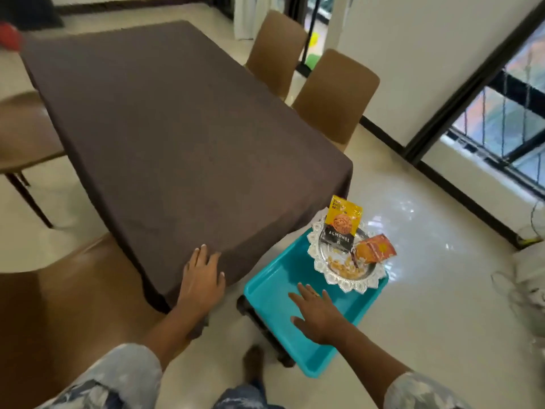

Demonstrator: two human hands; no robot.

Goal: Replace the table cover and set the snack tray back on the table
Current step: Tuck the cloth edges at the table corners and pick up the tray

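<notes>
My left hand (203, 278) flat, fingers straight, on near corner of dark brown cloth table cover (177, 128). My right hand (317, 315), fingers spread, over teal rectangular plastic tray (271, 293); contact unclear.

The cover (177, 128) hides the desk wholly: top, edges and legs. A red thing (10, 36) at the left edge is blurred and cut off. The left chair (26, 137) is blurred and cut by the frame. The tray (277, 278) sits on a dark support (265, 329), mostly hidden beneath it. Whether the right hand (318, 317) touches the tray or hovers over it cannot be told. The almond packet (340, 227) has upper lettering too small to read. The orange packet (376, 249) shows only blurred print, and the snacks (345, 267) on the plate (348, 286) are blurred too. A white thing (530, 278) with wires is cut off at the right edge. The foot (253, 361) is blurred.
</notes>
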